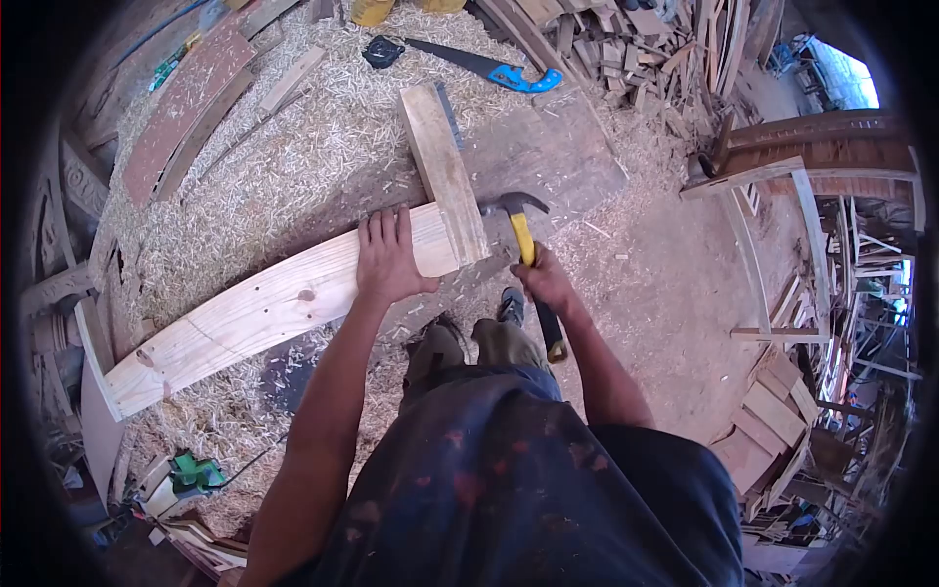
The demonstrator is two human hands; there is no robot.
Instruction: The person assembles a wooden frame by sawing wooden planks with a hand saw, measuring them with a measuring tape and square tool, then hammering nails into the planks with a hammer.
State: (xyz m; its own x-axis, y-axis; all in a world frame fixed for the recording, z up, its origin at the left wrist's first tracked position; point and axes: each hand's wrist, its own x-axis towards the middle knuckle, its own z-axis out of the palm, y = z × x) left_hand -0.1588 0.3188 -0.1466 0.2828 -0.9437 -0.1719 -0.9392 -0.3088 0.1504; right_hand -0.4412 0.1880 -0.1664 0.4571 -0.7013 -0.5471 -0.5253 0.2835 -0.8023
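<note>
My left hand (390,259) lies flat with fingers spread on a long pale wooden board (256,305), near its right end. Across that end stands a shorter wooden plank (442,168), meeting the board at roughly a right angle. A claw hammer (523,238) with a yellow and black handle is in my right hand (548,279), fingers wrapped around the grip. Its head is close beside the outer face of the short plank. At the far left end of the board another upright wooden piece (95,338) joins it.
A handsaw (484,67) with a blue handle lies on the shavings beyond the plank, next to a black bundle (382,52). Scrap wood (626,59) is heaped at the back right. A wooden frame (812,245) stands at right, and a green tool (199,474) sits lower left.
</note>
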